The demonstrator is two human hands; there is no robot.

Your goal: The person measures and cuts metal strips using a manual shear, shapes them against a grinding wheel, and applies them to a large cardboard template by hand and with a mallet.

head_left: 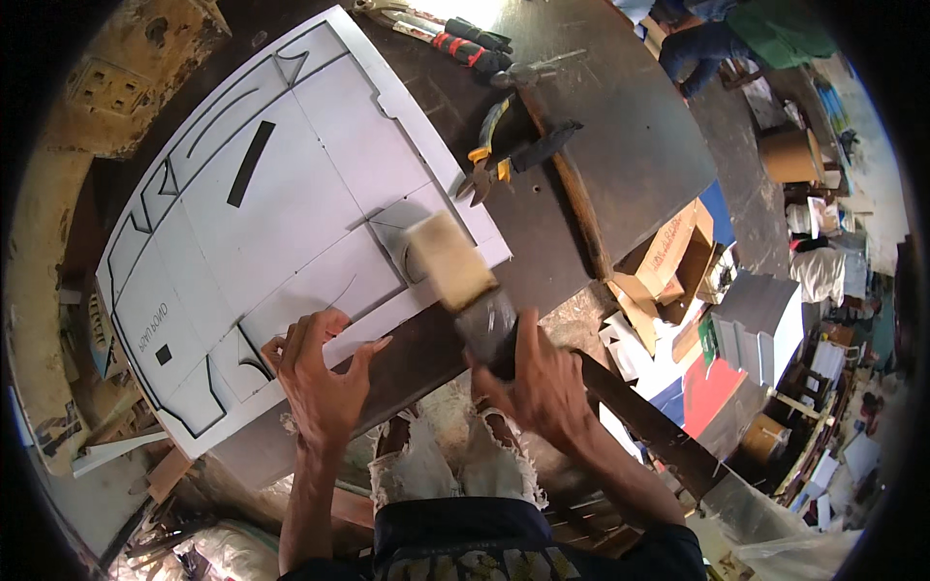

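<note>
My right hand [547, 387] is closed round the dark lower part of a wide brush [450, 261]. Its pale bristles, slightly blurred, are over the near right corner of a large white board [262, 223]. Black outlines, thin lines and a few black patches mark the board, which lies slanted on a dark table. My left hand [325, 373] is at the board's near edge, its fingers bent and apart. The fingertips seem to rest on the white surface, and nothing shows between them.
Beyond the board's right edge lie yellow-and-black pliers [480, 174], a wooden-handled hammer [576, 213] and a red-and-black-handled tool [455, 46]. An open cardboard box [668, 257] stands among scraps at the right. A person [712, 48] is at the far right.
</note>
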